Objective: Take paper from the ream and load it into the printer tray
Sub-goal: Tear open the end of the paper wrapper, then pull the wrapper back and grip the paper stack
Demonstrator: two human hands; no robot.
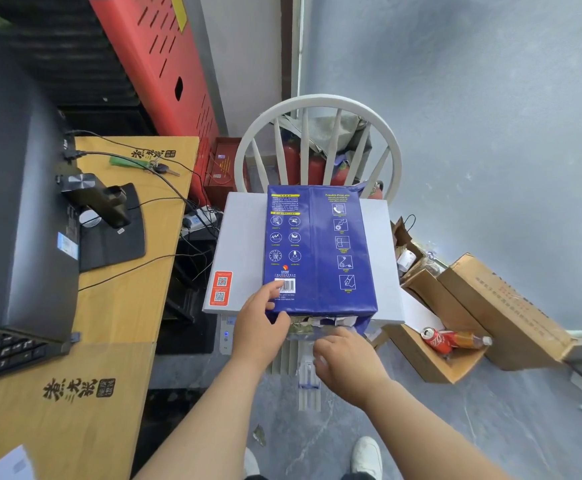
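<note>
Lying flat on top of the white printer [241, 237], the blue ream [319, 247] runs its long axis from far to near, straight toward you, and its torn near end faces your hands. That end is the one opening, so any sheets must come out toward you along that same axis.

Your left hand [263, 323] is the nearer one to the pack: its grip is clamped on the near left corner, thumb on the top face beside the barcode label [285, 285], fingers curled under the edge.

Your right hand [346, 358] sits just near of the opening, touching nothing I can make out, its grip loosely curled and empty; motion blur hides the fingertips.

Below the ream's mouth, the torn wrapper flaps [320, 322] hang loose, and the extended printer tray [307, 379] juts toward you beneath both hands, so your judged next reach is short and forward.
</note>
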